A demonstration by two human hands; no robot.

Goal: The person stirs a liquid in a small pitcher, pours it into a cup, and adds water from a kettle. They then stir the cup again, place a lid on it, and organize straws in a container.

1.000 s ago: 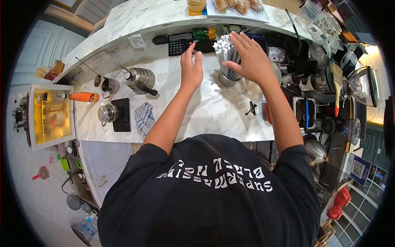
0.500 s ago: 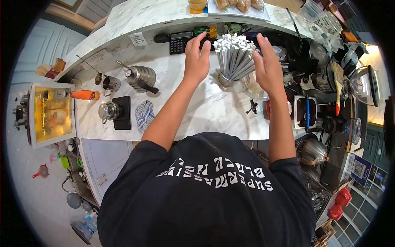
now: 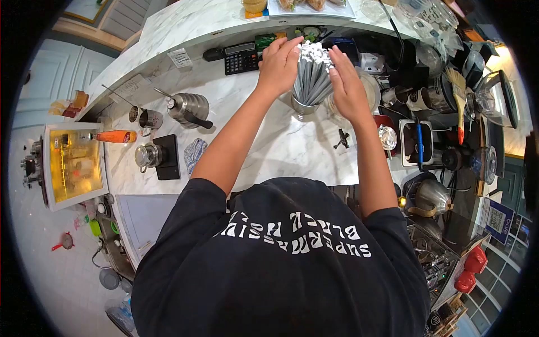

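- Upper centre of frame: straw bundle (image 3: 311, 78) stands in metal cup (image 3: 303, 107), long axis near-upright.
- L hand (image 3: 279, 66) & R hand (image 3: 346, 90) flank it, fingers cupped on its sides, gripping; equally near.

Both hands closed in, left hand (image 3: 279, 66) and right hand (image 3: 346, 84) now squeezing straw bundle (image 3: 312, 73)

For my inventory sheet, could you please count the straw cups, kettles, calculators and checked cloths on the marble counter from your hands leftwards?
Straw cups: 1
Kettles: 1
Calculators: 1
Checked cloths: 1
Total: 4
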